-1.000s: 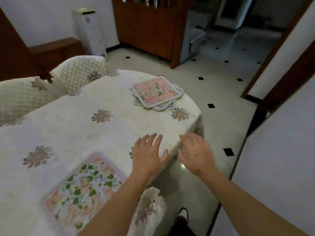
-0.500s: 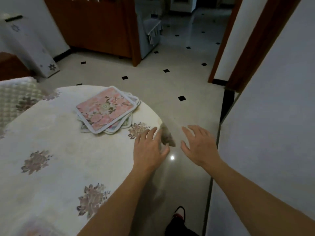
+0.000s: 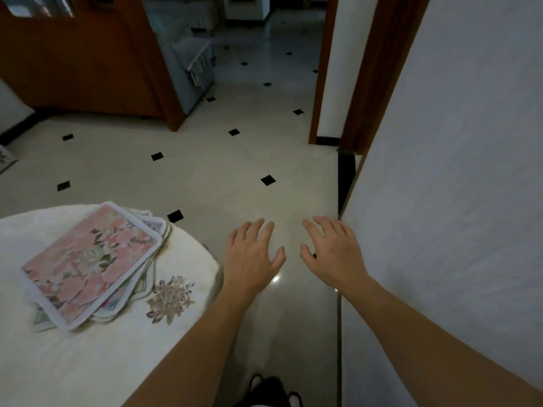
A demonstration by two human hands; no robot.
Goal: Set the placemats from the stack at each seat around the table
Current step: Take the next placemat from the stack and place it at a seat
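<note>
A stack of placemats [image 3: 88, 261], the top one pink and floral with a white border, lies near the rounded edge of the table [image 3: 88, 362], which wears a cream cloth with flower motifs. My left hand [image 3: 252, 254] hovers over the floor just right of the table's edge, fingers spread, holding nothing. My right hand [image 3: 332, 254] is beside it, close to the white wall, also empty with fingers apart. Both hands are to the right of the stack and apart from it.
A white wall [image 3: 455, 201] runs close along the right. Pale tiled floor [image 3: 220, 171] with black diamond insets stretches ahead to a wooden cabinet [image 3: 88, 60] and a doorway [image 3: 264, 39]. A dark shoe [image 3: 270, 389] shows at the bottom.
The view has swung right and forward along the table. The stack now lies at lower left, closer to me, and both hands have passed off the table's edge over the floor. The green-leaf placemat has left the view.
</note>
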